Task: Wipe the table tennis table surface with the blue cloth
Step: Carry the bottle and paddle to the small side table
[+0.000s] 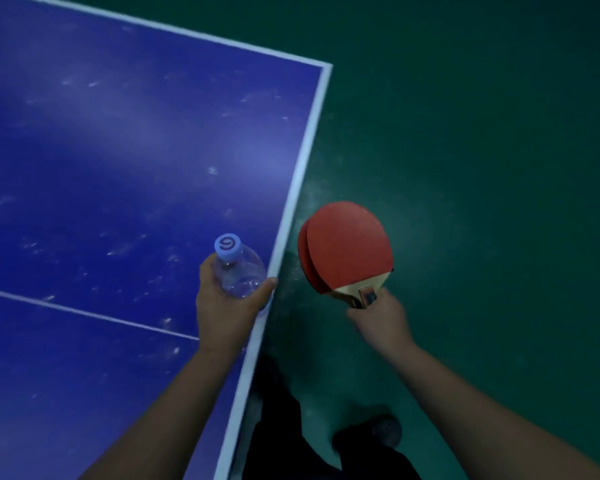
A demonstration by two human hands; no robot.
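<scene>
Table (118,150): rigid, smudged; cloth unseen; left hand (227,306) clamped on bottle (238,268), right hand (381,320) on paddles (347,247).

The left hand (226,306) gripped a clear plastic water bottle (238,268) above the scuffed blue tabletop (118,150), near its white edge. The right hand (381,323) held two stacked red paddles (347,247) over the green floor (482,133).
</scene>
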